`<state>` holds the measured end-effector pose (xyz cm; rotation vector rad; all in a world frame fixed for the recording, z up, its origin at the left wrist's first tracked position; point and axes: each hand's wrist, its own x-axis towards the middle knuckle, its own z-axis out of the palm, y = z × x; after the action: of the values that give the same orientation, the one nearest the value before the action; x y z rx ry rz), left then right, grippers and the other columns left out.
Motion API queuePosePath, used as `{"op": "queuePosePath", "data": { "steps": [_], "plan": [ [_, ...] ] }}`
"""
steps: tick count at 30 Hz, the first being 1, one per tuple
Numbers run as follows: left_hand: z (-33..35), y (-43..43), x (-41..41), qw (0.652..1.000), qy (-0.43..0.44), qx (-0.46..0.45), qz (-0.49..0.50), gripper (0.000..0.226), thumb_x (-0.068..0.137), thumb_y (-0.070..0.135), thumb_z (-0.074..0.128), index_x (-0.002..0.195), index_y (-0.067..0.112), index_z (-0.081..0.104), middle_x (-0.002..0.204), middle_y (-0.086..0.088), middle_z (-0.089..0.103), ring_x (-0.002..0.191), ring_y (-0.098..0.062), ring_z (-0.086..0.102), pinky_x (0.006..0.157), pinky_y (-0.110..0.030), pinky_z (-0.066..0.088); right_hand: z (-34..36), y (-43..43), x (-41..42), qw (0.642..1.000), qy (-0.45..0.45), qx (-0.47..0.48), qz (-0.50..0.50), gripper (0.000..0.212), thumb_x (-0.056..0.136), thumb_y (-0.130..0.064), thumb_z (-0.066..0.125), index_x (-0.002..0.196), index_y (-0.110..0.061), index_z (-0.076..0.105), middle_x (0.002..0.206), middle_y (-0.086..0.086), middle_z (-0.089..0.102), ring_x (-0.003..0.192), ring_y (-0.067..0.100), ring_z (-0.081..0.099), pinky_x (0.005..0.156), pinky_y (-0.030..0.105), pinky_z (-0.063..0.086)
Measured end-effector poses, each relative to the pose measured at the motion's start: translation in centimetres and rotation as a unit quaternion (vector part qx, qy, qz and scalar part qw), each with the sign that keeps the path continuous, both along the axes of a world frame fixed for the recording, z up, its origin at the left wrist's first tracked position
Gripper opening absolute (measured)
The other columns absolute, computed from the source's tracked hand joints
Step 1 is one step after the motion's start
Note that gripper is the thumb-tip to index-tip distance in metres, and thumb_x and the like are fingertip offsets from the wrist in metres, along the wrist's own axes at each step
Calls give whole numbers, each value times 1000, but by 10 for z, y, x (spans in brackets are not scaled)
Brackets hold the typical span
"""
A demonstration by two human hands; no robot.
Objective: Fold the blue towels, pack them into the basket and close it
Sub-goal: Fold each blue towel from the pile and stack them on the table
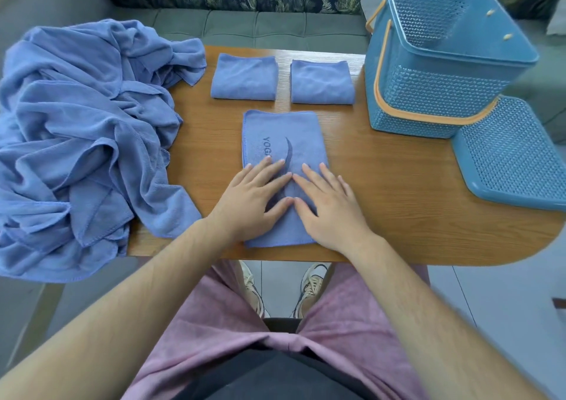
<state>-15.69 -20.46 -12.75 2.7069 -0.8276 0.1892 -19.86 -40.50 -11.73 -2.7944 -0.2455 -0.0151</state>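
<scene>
Grip: none. Left hand (254,199) and right hand (329,205) side by side, flat, fingers straight, pressing the near half of the towel (283,130) on the table (398,191). Long axis straight away from body; far end ahead of hands, equally near both. Open basket (428,93) far right.

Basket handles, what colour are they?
The handles are orange, on a blue basket; the head view shows them best.
</scene>
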Motion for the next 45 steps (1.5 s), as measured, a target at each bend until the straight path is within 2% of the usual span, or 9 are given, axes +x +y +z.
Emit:
{"op": "queuePosePath", "data": {
  "steps": [6,15,19,25,28,32,35,40,45],
  "plan": [
    [0,7,-6,997,55,40,-28,69,98,62,18,159,30,24,167,10,13,155,-13,2,126,-42,6,-10,-9,-16,999,-20,25,26,58,103,-51,31,156,-29,36,167,-13,17,156,10,1,127,39,5],
    [-3,37,-71,992,21,69,-106,89,91,66,53,160,23,18,168,5,9,156,-20,4,125,-46,15,-14,-16,-64,990,-30,-46,128,92,87,-83,39,160,-29,24,169,-7,10,157,16,-2,127,41,9],
    [2,46,-81,989,49,70,-125,86,76,28,41,160,25,22,168,6,12,155,-18,5,124,-43,15,-15,-23,-78,984,-56,-46,163,85,83,-42,70,158,-26,32,167,-6,20,156,19,11,125,39,17],
    [18,56,-104,979,119,-99,-132,72,76,16,35,146,24,51,154,10,44,148,-14,33,121,-29,24,3,-30,-102,973,-38,185,133,64,73,2,51,132,-19,66,144,-9,57,141,11,45,116,29,35],
    [34,56,-110,962,122,-230,-75,45,93,11,51,134,27,61,120,11,63,106,-10,61,87,-15,44,20,-30,-110,953,-34,296,52,44,93,-5,64,131,-28,64,116,-10,72,104,6,67,95,26,51],
    [51,46,-94,914,158,-368,62,51,93,13,69,134,41,57,71,14,54,61,-8,45,61,-18,38,33,-20,-97,913,-63,402,-15,58,95,-16,69,136,-47,43,87,11,71,75,37,65,71,50,55],
    [62,33,-71,872,185,-447,72,51,94,15,68,131,46,52,68,1,54,61,-22,46,60,-26,38,39,-15,-72,916,-111,381,-51,41,96,-11,67,114,-43,47,72,-2,61,59,22,56,57,37,46],
    [68,13,-24,879,172,-423,137,31,95,20,65,113,43,53,70,-20,45,59,-24,41,58,-29,36,39,-13,-18,946,-126,291,-67,25,96,0,55,98,-20,71,94,-13,65,88,6,60,76,14,41],
    [53,4,25,909,172,-344,162,14,97,21,61,101,34,60,72,5,53,58,-6,45,59,-18,41,25,-12,19,954,-71,258,-138,23,97,-12,55,110,-20,72,106,-9,62,98,7,58,89,22,45]
  ]
}}
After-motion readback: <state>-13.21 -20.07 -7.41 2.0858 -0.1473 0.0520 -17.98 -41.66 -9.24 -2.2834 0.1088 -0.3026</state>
